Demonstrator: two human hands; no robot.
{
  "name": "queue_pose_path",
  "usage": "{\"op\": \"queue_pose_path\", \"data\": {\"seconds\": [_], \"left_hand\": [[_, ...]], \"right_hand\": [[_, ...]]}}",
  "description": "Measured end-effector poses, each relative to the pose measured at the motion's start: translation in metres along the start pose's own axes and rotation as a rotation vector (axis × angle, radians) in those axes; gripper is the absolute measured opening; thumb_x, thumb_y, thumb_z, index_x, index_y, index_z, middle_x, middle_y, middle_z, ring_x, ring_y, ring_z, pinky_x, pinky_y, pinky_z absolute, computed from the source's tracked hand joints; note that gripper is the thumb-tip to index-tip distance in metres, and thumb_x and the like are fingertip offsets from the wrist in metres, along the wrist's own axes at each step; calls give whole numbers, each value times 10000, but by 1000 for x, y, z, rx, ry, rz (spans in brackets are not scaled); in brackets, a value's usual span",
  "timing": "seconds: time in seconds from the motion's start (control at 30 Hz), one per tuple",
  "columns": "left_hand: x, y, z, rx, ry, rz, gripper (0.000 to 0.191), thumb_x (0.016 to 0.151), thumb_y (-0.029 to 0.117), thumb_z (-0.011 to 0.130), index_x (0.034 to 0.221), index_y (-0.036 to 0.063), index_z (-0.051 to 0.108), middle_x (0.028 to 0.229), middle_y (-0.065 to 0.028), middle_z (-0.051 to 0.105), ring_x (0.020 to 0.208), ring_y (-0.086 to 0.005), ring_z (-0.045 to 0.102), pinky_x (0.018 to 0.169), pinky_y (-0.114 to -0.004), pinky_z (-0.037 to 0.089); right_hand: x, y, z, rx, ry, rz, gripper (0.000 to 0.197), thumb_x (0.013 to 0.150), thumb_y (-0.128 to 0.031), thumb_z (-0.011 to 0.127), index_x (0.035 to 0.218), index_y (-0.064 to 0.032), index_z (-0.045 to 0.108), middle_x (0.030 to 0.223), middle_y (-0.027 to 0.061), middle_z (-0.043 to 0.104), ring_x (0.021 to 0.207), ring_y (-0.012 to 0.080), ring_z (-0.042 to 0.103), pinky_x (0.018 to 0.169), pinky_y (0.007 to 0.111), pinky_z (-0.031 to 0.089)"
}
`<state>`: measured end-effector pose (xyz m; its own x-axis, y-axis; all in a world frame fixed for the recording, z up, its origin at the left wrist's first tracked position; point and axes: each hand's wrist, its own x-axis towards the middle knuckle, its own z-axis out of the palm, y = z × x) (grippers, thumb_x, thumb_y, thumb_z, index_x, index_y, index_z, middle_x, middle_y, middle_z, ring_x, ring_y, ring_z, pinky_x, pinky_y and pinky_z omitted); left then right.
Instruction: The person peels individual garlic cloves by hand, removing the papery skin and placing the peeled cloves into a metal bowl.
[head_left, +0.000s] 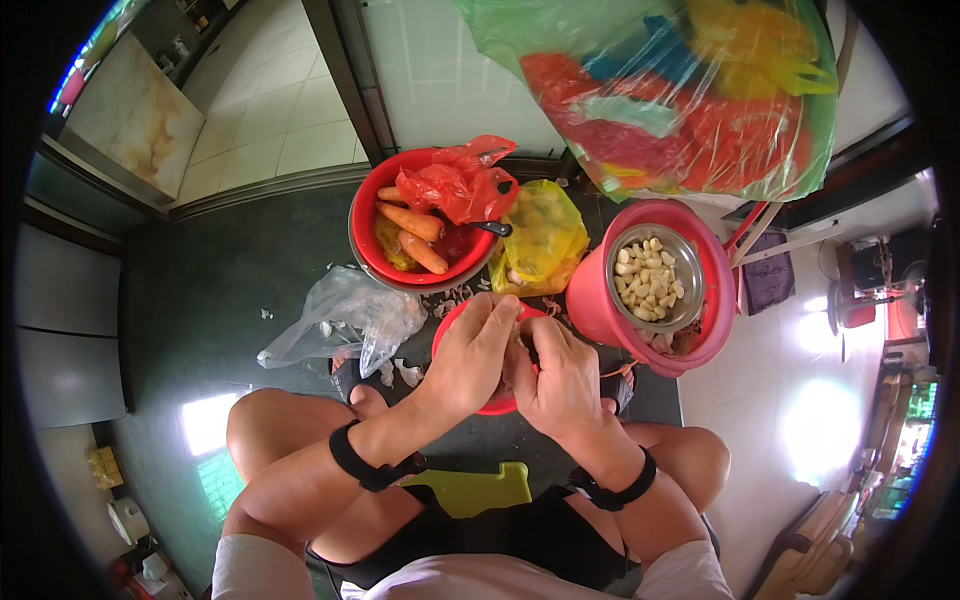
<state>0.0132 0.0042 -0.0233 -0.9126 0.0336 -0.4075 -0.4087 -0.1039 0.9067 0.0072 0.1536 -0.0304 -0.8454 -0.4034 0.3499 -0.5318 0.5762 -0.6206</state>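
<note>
My left hand (474, 346) and my right hand (553, 373) meet over a small red bowl (448, 328), fingertips pinched together. Something small and pale, perhaps garlic, is between them; the fingers mostly hide it. To the right, a metal bowl of peeled garlic cloves (646, 283) rests inside the top of a pink bucket (600, 292), above garlic skins. Ahead stands a red basin (365, 217) holding carrots (411, 222), a red plastic bag (461, 184) and a black-handled knife (493, 227). A yellow plastic bag (544, 240) lies beside it.
A clear plastic bag (352, 315) lies at the left on the dark floor, with garlic skins (409, 373) scattered nearby. A large green bag of coloured plastic bags (660, 112) stands at the upper right. A yellow-green plastic seat (487, 487) is beneath me. A glass door panel (457, 75) stands ahead.
</note>
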Motion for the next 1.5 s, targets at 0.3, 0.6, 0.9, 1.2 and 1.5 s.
{"op": "queue_pose_path", "data": {"seconds": [0.3, 0.6, 0.9, 1.2, 1.5], "left_hand": [[5, -2, -8, 135, -204, 103, 390, 1136, 294, 437, 1075, -9, 675, 817, 1, 632, 679, -72, 558, 582, -247, 448], [-3, 5, 0, -53, -210, 96, 431, 1133, 293, 423, 1140, -37, 700, 718, 5, 594, 539, -68, 464, 485, -257, 369], [5, 16, -18, -487, -170, -208, 467, 1071, 261, 352, 1305, -12, 651, 947, -53, 684, 707, -121, 570, 634, -270, 448], [14, 10, -24, -609, -135, -271, 468, 1079, 291, 400, 1277, -51, 650, 923, -99, 675, 720, -171, 576, 685, -322, 495], [14, 15, -13, -549, -25, -432, 502, 1126, 421, 392, 1214, 8, 665, 807, -47, 635, 639, -128, 544, 598, -293, 467]], "right_hand": [[5, -5, -6, -37, 9, -30, 183, 939, -196, 627, 884, -22, 612, 782, 164, 658, 632, 387, 652, 544, 447, 529], [-2, -7, 11, 371, 205, 212, 289, 1033, -176, 457, 896, 23, 616, 697, 166, 576, 581, 332, 579, 569, 403, 464], [1, 15, 2, 262, 19, 405, 318, 1071, -194, 499, 846, 28, 538, 720, 196, 625, 648, 335, 634, 631, 424, 492], [-11, 27, 15, -134, -351, 434, 185, 959, -195, 629, 1017, -20, 638, 834, 267, 696, 831, 487, 684, 747, 569, 538], [1, 14, -7, -58, -255, 326, 183, 983, -167, 624, 1074, -17, 676, 1001, 199, 664, 919, 426, 677, 768, 500, 543]]}}
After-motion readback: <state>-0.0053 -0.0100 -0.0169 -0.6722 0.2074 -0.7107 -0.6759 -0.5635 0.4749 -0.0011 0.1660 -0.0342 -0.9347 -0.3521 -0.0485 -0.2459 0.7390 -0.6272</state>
